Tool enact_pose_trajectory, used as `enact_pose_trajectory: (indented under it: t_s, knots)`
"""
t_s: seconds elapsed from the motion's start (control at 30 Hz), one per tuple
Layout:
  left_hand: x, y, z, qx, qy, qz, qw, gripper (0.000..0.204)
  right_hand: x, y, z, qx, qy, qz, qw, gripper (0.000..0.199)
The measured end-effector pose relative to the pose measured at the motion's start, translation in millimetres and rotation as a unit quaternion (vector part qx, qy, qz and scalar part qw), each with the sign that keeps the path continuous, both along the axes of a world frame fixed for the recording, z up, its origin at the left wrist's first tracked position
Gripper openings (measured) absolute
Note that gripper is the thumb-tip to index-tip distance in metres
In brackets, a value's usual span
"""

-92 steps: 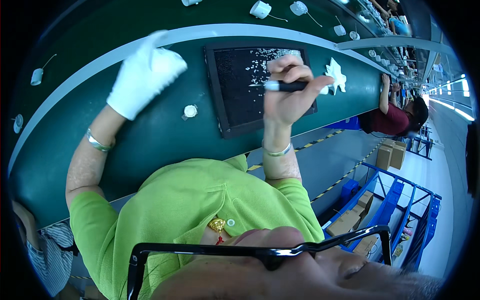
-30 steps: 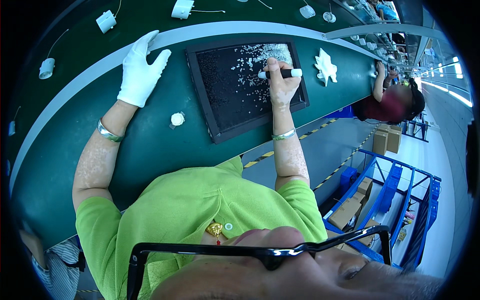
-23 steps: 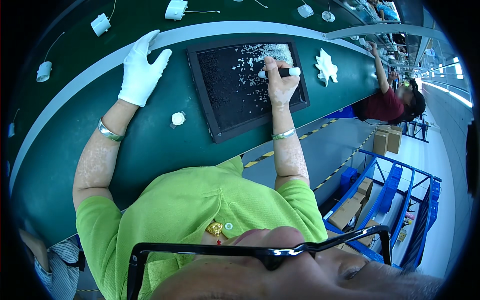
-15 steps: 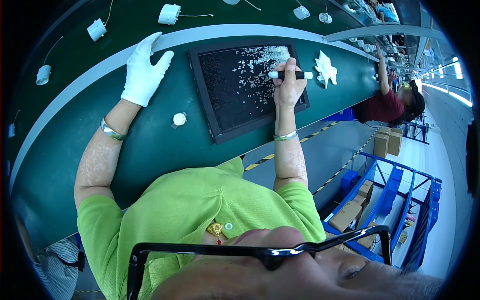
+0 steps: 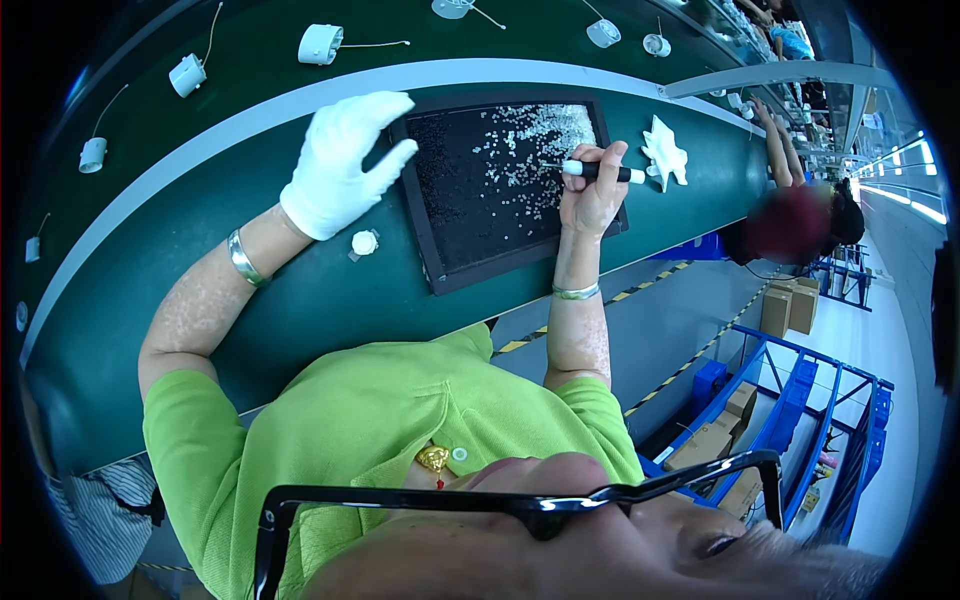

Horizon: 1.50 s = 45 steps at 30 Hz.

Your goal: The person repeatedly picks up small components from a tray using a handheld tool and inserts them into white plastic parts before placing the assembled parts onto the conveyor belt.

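Note:
A shallow black tray (image 5: 440, 215) lies on the green bench before me. Tiny dark pieces (image 5: 432, 170) fill its left part, and tiny whitish translucent pieces (image 5: 515, 140) are scattered over its right part. My bare right hand (image 5: 594, 195) is closed around a black-and-white pen-shaped tool (image 5: 590, 170), whose thin tip points left over the whitish pieces. My left hand (image 5: 342, 165), in a white glove, is open at the tray's upper left corner, its fingers and thumb apart and nothing in them. Below that hand sits a small round white part (image 5: 365, 242).
Right of the tray lies a crumpled white cloth or glove (image 5: 664, 153). Beyond a pale curved rail (image 5: 300, 92), white cylindrical parts with thin wires (image 5: 320, 45) stand in a row. Another person (image 5: 795, 220) sits farther right. Cardboard boxes (image 5: 705, 445) rest on a blue rack (image 5: 760, 400).
My gloved left hand has moved right, up to the tray's left edge. My right hand keeps hold of the pen-shaped tool, shifting slightly right. The whole view has shifted a little.

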<state>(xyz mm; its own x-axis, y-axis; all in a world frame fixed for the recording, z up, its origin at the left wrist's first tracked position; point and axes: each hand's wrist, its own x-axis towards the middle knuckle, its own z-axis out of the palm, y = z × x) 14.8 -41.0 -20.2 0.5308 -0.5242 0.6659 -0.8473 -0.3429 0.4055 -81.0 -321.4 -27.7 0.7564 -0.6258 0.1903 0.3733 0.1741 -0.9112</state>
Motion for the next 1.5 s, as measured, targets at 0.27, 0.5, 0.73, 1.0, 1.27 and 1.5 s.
enact_pose_trajectory:
  t_s: [0.27, 0.5, 0.73, 1.0, 1.27, 1.5]
  knots:
    - [115, -95, 3, -0.057, 0.087, 0.153, 0.983, 0.08, 2, 1, 3, -0.01, -0.02, -0.019, 1.0, 0.047]
    - [162, -123, -9, 0.082, 0.18, 0.231, 0.953, 0.052, 2, -3, 2, 0.016, -0.037, -0.048, 0.998, 0.047]
    - [134, -90, 6, -0.032, 0.162, 0.158, 0.974, 0.048, 2, 0, 3, 0.008, -0.052, -0.04, 0.998, 0.047]
    - [-29, 24, 31, 0.015, 0.31, -0.099, 0.945, 0.061, -3, -12, 1, 0.027, -0.062, -0.024, 0.997, 0.047]
    - [-62, 54, -11, 0.073, 0.275, -0.116, 0.952, 0.061, -5, 15, 23, 0.152, -0.061, 0.046, 0.985, 0.072]
    - [-67, 54, -14, 0.068, 0.272, -0.079, 0.957, 0.061, -3, 119, 34, 0.158, -0.018, 0.188, 0.969, 0.073]
